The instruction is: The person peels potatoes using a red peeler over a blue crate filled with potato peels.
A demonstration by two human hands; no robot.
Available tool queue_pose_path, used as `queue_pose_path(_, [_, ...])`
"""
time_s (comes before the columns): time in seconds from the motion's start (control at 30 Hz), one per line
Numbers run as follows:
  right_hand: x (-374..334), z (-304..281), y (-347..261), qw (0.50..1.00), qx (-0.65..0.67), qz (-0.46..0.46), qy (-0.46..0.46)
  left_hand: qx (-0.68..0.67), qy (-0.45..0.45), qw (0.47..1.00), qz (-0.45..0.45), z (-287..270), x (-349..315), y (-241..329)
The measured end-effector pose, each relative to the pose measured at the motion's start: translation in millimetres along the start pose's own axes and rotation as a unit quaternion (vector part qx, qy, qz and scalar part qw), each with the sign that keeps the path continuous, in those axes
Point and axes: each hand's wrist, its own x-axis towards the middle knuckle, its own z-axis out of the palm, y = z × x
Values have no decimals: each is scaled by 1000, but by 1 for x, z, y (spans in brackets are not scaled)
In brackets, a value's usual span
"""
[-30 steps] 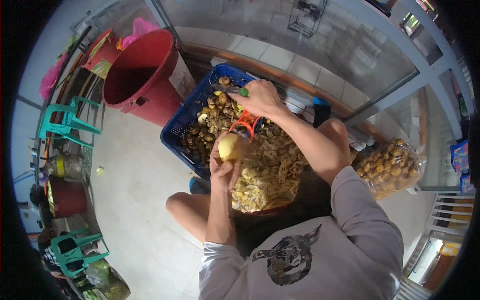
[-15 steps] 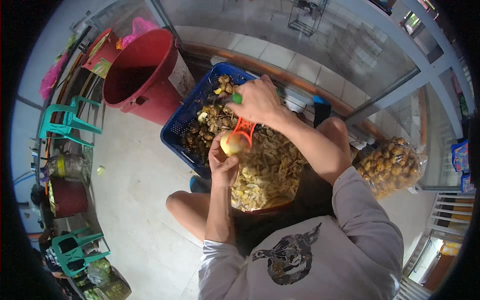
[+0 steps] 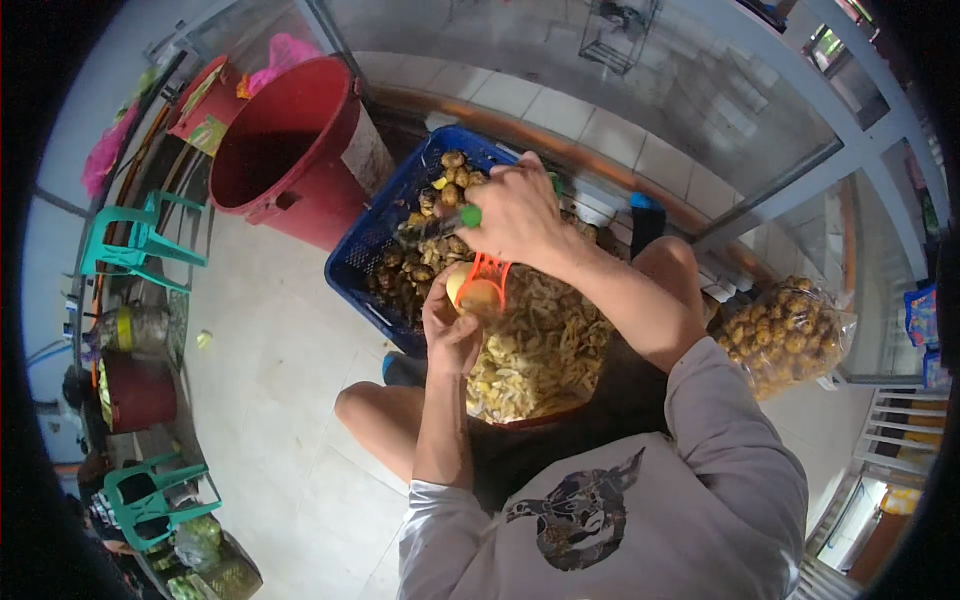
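Note:
My left hand is closed around a pale yellow, peeled potato, held above the heap of peelings. Pressed against that potato is the head of an orange peeler, which my right hand grips from above. The same hand also holds a knife; its green handle end shows at the fist and the dark blade points left. Under my hands, cut peelings fill a container whose red rim shows in front of me. Beyond it, a blue plastic crate holds brown unpeeled potatoes.
A tall red bin stands behind the crate's left side. To the right sits a clear bag of potatoes. Green plastic chairs line the left side, and a glass partition rises at the back.
The peeler head has shifted slightly over the potato, covering more of its near right side. My right hand and the knife have tilted a little; the left hand stays nearly in place.

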Motion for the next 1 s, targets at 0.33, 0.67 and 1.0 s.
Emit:
queue_pose_path(0.33, [11,14,44,987,-1,149,-61,-45,-56,997,-25,2,4,5])
queue_pose_path(0.67, [0,11,20,998,-2,49,-40,44,-41,998,-27,-1,5,3])
queue_pose_path(1.0, [0,1,9,992,35,101,-65,-17,-22,1000,-14,-6,7,3])
